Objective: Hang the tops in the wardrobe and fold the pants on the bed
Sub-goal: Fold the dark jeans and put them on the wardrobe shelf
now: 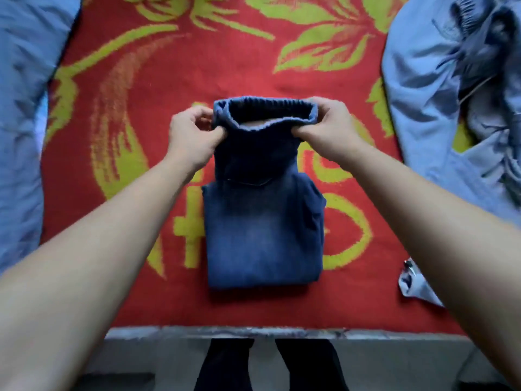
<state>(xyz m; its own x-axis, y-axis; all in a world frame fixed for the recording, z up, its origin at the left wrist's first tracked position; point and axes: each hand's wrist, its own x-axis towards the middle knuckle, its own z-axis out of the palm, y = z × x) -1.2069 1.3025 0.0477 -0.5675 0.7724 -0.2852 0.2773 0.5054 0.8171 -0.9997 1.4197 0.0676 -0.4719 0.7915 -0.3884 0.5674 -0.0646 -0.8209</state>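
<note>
1. Bare forearms reach in from the lower corners, above 2 dark trouser legs [270, 365] standing at the bed's near edge.
2. Blue denim pants [262, 230] lie folded into a compact rectangle at the middle of the red and yellow blanket [158, 80] covering the bed.
3. At the far end, the elastic waistband [265, 111] is held open like a pocket.
4. Left hand [193, 134] pinches the waistband's left corner between thumb and fingers.
5. Right hand [328, 128] pinches the right corner likewise.
6. Light blue garments [423, 103] are heaped on the right; pale blue fabric [19, 108] lies along the left.
</note>
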